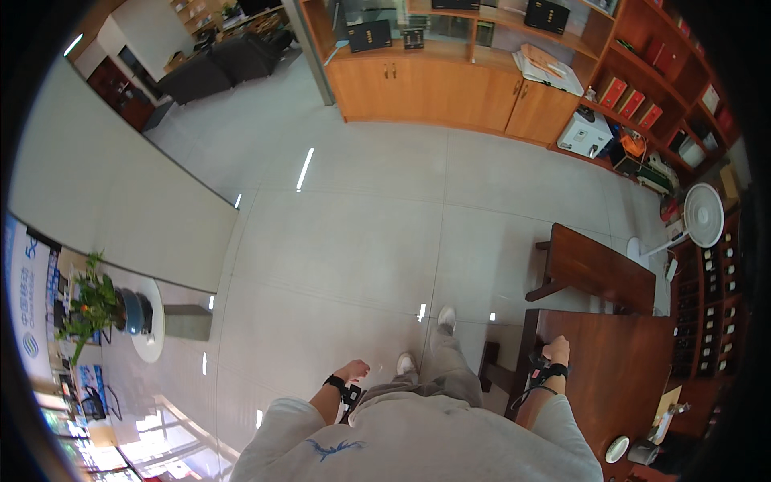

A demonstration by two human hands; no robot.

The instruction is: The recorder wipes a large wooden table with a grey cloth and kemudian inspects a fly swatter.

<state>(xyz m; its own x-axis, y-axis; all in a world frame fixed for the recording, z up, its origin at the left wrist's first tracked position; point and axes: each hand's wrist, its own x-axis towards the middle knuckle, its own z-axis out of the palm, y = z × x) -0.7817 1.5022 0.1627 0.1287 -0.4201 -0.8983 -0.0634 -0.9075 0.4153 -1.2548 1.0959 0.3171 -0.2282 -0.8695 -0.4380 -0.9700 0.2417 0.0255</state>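
My left hand (353, 369) hangs in front of my body over the tiled floor, its fingers loosely bent and nothing visible in them. A black strap with a small device (349, 393) circles that wrist. My right hand (557, 349) is curled into a fist above the near left part of a dark wooden table (614, 373); whether it touches the top I cannot tell. On the right wrist is another black strap (555, 370) with a device and a cable. My feet in white shoes (446, 317) stand one ahead of the other, left of the table.
A wooden bench (593, 265) stands beyond the table, near a white pedestal fan (703, 215). Ahead is a wooden cabinet (446, 90). At left are a partition (126, 175) and a potted plant (93, 301) by a round white table (155, 325). A white dish (617, 449) lies at right.
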